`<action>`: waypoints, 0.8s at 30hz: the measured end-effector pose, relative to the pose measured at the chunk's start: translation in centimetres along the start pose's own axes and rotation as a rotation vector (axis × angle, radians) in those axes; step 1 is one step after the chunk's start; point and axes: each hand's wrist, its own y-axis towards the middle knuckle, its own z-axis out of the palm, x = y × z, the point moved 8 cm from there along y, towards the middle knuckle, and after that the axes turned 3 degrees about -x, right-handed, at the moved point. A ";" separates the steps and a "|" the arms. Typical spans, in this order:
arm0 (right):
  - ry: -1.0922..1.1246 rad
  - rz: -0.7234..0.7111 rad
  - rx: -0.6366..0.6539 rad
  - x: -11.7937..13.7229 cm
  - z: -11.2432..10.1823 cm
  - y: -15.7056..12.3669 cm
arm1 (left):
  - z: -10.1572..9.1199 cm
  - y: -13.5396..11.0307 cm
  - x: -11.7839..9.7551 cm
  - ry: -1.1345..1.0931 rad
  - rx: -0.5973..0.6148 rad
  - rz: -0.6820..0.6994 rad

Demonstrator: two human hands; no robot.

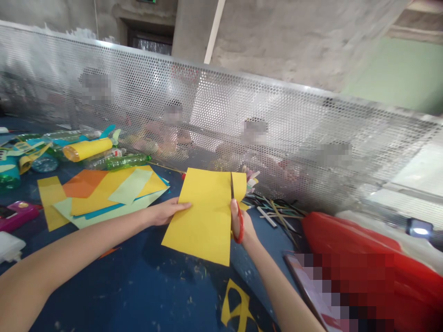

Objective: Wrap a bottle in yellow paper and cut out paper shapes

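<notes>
My left hand (166, 212) pinches the left edge of a yellow paper sheet (204, 214) and holds it above the dark blue table (138, 286). My right hand (242, 226) grips red-handled scissors (236, 216). Their blades stand in a cut that runs up through the sheet near its right side. A narrow yellow strip (239, 186) hangs to the right of the blades.
Loose coloured paper sheets (104, 193) lie at the left, with plastic bottles (121, 161) and a yellow paper roll (86, 150) behind them. Sticks and strips (273, 212) lie by the perforated metal screen (242, 124). A red bag (363, 258) sits at right. Several people sit behind the screen.
</notes>
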 end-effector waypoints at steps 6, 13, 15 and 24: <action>-0.035 -0.011 -0.044 0.0 -0.2 -0.1 | -0.2 0.1 0.2 0.013 -0.010 -0.003; 0.015 -0.012 -0.079 0.4 -0.5 -0.5 | -0.2 0.0 0.2 0.016 -0.016 0.001; 0.031 -0.014 -0.085 0.5 -0.6 -0.6 | -0.1 0.1 0.2 0.013 -0.006 0.005; 0.075 0.017 -0.052 -0.8 0.0 0.4 | -0.5 0.1 0.3 0.026 -0.042 0.009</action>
